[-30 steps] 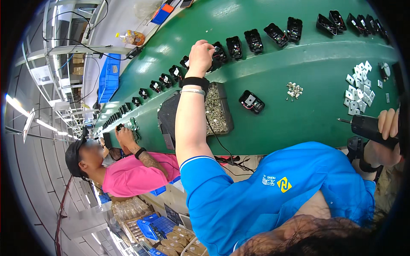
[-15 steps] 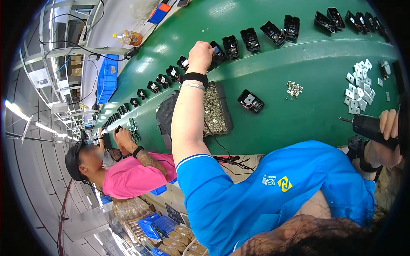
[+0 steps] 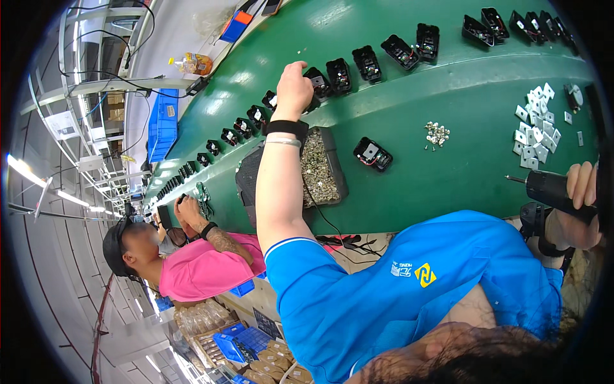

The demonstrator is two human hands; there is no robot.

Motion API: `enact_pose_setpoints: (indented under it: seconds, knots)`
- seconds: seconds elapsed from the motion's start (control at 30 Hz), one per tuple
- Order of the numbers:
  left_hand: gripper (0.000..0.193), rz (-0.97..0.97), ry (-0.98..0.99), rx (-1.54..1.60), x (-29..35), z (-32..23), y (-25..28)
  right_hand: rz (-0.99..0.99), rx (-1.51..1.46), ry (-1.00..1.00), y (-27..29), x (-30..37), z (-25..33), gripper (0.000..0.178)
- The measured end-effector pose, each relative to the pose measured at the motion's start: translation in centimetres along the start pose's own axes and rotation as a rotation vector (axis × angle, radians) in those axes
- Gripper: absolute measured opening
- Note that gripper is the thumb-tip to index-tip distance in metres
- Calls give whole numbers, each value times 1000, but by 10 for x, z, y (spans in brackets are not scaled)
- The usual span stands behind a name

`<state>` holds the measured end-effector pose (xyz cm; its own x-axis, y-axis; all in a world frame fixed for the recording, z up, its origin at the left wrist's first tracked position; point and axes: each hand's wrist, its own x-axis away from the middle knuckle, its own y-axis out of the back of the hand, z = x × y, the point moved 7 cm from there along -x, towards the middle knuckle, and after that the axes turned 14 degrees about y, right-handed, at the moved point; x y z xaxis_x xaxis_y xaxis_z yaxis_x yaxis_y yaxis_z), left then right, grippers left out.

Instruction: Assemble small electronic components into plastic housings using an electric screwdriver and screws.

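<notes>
My left arm stretches across the green bench, and my left hand (image 3: 294, 91) is beside a black plastic housing (image 3: 318, 82) in the far row. Its back is toward me; the fingers are mostly hidden, so any grip does not show. At the right edge, my right hand (image 3: 581, 192) is wrapped round a black electric screwdriver (image 3: 545, 187), its bit pointing left over the bench. A single black housing (image 3: 373, 154) with a white plate inside lies nearer me. To its right are a small heap of screws (image 3: 437, 134) and a pile of white square plates (image 3: 539, 128).
A dark tray full of screws (image 3: 323, 168) stands beneath my left forearm. More black housings (image 3: 366, 64) line the bench's far side. A co-worker in a pink shirt (image 3: 208, 265) works at left. Blue bins (image 3: 162, 125) and a bottle (image 3: 194, 63) stand beyond the bench.
The view has shifted slightly. My left hand has drawn back a little from the housing it overlapped. My right hand keeps its grip on the screwdriver.
</notes>
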<state>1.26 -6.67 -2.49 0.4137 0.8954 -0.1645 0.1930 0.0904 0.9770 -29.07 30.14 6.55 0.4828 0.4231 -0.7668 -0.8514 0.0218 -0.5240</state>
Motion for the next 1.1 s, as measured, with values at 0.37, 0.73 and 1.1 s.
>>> enact_pose_setpoints:
  seconds: [0.37, 0.73, 1.1]
  knots:
    - [66, 135, -5, -223, 10, -16, -5, -49, 58, -63, 14, 12, 4, 33]
    - [80, 318, -348, 629, 161, -200, 17, -50, -88, 38, 2, 2, 3, 50]
    - [77, 221, -402, 849, 186, -248, -4, 125, 38, 56, -12, 4, -2, 69]
